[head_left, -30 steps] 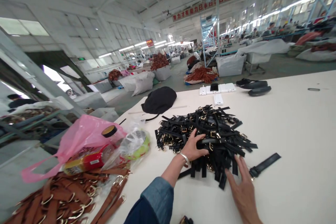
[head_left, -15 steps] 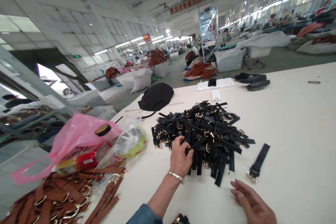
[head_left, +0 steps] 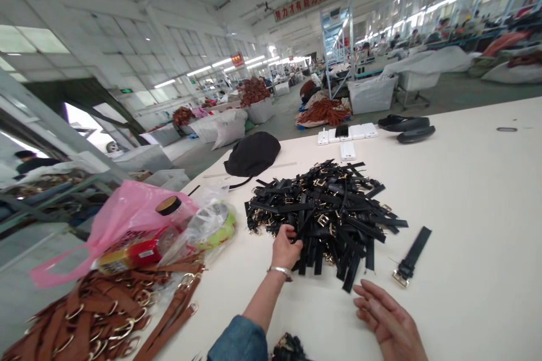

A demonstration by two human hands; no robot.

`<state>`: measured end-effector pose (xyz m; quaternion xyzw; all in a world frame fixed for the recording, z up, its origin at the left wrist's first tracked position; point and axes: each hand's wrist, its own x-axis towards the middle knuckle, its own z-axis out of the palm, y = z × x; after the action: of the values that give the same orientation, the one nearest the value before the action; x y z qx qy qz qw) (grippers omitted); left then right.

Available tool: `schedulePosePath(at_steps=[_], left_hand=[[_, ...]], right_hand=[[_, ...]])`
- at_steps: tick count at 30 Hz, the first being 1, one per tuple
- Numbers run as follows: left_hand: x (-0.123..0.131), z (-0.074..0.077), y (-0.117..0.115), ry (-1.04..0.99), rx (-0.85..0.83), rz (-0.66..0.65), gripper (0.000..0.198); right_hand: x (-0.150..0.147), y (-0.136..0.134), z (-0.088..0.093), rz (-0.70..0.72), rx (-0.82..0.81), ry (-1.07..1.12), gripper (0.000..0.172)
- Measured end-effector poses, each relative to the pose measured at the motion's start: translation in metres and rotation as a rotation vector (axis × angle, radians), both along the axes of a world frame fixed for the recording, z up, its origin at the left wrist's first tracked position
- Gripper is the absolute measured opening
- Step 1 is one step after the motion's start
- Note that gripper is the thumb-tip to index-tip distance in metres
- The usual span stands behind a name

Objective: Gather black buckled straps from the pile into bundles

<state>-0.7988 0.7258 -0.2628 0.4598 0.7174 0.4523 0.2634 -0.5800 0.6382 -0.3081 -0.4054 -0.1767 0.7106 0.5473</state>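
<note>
A heap of short black buckle straps (head_left: 339, 208) with gold-coloured buckles lies on the table in front of me. My left hand (head_left: 286, 248), with a silver bracelet at the wrist, is at the heap's near left edge. Its fingers are curled closed on a black strap, most of which is hidden among the others. To the right, my right hand (head_left: 392, 318) hovers over the tabletop with its fingers stretched out and nothing in it. A single black strap (head_left: 412, 256) lies apart beyond that hand, buckle towards me. Another small black bunch (head_left: 288, 348) shows at the bottom edge.
Brown straps with metal rings (head_left: 101, 310) cover the left, beside a pink plastic bag (head_left: 127, 208), a red-and-yellow package (head_left: 144, 251) and a tape roll (head_left: 218, 225). Farther back are a black cap (head_left: 253, 154), white devices (head_left: 348, 150) and black cases (head_left: 415, 134).
My left hand has shifted slightly left and down along the heap's edge, fingers still curled. My right hand has moved left and a little up, nearer the heap.
</note>
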Motion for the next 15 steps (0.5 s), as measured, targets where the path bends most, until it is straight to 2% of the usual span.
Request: schedulePosePath(at_steps=[5,9,12,15], left_hand=[[0.007,0.001,0.015,0.005,-0.068,-0.068,0.016],[0.012,0.007,0.019,0.021,-0.115,-0.068,0.023],[0.011,0.015,0.001,0.012,-0.159,-0.124,0.019],[0.008,0.027,-0.037,-0.011,-0.226,-0.265,0.01]], right_hand=[[0.0,-0.001,-0.002,0.061,0.015,0.041,0.043],[-0.001,-0.001,0.004,0.056,0.016,0.066,0.043],[0.0,-0.001,0.007,0.047,0.004,0.101,0.043],[0.004,0.001,0.01,0.036,0.005,0.129,0.04]])
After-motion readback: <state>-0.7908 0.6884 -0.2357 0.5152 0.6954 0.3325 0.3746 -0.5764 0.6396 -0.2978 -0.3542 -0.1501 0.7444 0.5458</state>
